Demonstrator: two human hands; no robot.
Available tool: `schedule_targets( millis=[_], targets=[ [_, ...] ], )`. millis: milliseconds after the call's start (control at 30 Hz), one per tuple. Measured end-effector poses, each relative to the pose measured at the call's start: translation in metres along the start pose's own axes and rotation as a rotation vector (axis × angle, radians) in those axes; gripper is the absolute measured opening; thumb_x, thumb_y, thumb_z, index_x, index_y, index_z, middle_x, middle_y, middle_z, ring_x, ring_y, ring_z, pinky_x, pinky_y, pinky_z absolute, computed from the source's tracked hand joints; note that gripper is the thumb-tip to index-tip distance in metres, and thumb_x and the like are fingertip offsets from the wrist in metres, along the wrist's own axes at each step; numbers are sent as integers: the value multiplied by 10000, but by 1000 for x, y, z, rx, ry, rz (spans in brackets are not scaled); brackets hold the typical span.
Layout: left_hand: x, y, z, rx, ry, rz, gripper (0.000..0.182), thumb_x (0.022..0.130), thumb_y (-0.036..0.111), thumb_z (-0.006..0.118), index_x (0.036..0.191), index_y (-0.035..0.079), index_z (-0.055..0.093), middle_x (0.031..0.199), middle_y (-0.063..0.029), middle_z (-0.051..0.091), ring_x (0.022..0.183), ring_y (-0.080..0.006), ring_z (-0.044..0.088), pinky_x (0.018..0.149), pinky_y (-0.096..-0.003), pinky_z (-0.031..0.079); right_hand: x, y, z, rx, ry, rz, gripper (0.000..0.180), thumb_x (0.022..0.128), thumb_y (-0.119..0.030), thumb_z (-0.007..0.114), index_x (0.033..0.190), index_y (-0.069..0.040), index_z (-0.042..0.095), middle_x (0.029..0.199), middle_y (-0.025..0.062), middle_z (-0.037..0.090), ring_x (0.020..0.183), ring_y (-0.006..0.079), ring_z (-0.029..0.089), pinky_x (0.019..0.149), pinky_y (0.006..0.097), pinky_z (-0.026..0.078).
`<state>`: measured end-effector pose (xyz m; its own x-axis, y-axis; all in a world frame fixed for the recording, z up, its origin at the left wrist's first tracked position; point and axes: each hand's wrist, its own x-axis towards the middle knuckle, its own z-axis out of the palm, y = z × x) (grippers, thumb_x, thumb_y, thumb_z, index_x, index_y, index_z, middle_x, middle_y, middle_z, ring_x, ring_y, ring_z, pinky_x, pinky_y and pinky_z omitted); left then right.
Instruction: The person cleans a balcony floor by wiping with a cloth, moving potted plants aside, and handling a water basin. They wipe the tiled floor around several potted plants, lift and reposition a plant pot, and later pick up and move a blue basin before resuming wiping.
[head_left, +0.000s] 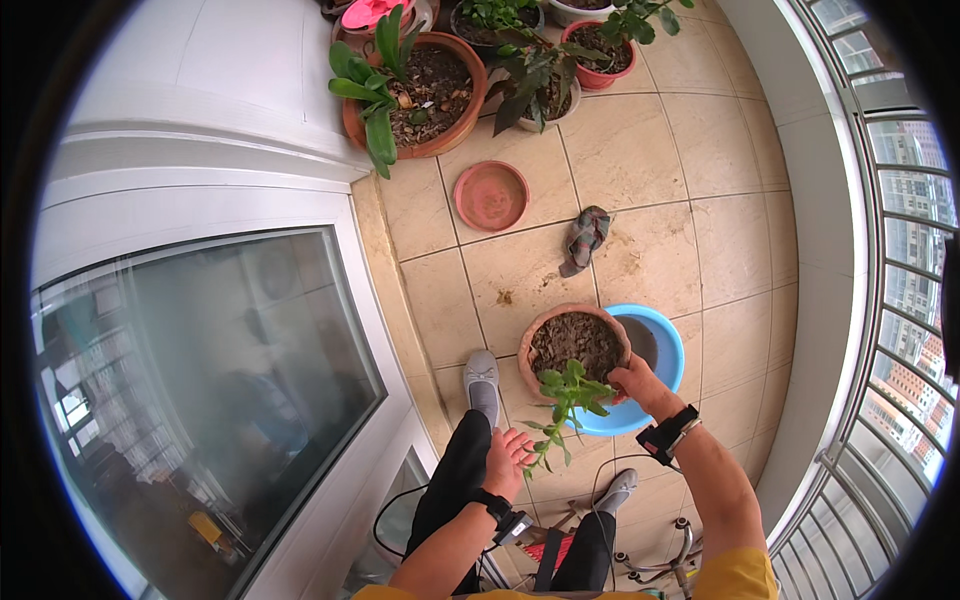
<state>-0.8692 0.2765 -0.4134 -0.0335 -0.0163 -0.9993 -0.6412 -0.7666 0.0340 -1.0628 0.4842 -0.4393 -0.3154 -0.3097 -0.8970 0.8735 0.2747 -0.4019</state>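
Note:
A terracotta pot (527, 330) full of dark soil overlaps the left side of a light-blue plastic basin (675, 337). My right hand (640, 382) grips the pot's lower right rim, fingers over the edge. From that side a leafy green plant (574, 390) leans out over the rim and hangs towards me. Beside the hanging leaves is my left hand (512, 459), palm up, fingers spread, with no firm hold visible. Dark water or a dark bottom shows inside the basin.
A reddish plant saucer (492, 196) and a crumpled checked cloth (585, 240) lie on the tiles, near soil smears. Several potted plants, including one in a large terracotta pot (476, 97), stand at the top. A glazed door is left, a barred window right; wheeled metal legs (679, 555) stand lower right.

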Motion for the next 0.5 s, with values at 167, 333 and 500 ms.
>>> schedule_targets(
  millis=[167,333,500],
  targets=[
    [9,18,31,-82,-105,-26,702,971,537,266,1398,-20,290,1387,-180,414,1266,-308,428,1055,-434,322,86,-47,31,208,-37,-75,355,839,-114,533,1183,-38,495,918,83,631,717,164,623,533,268,521],
    [13,65,42,-269,-4,89,674,982,512,251,1393,-20,299,1370,-181,434,1267,-298,430,1070,-420,297,182,-73,70,397,-36,-122,213,855,-113,536,1060,-55,545,893,66,645,663,162,616,519,260,500],
    [10,91,45,-380,55,90,670,981,514,254,1382,-20,313,1335,-169,465,1250,-275,446,1068,-401,295,239,-100,100,525,-72,-135,232,875,-102,499,1097,-39,517,953,107,652,772,242,667,494,239,456]
  ],
)
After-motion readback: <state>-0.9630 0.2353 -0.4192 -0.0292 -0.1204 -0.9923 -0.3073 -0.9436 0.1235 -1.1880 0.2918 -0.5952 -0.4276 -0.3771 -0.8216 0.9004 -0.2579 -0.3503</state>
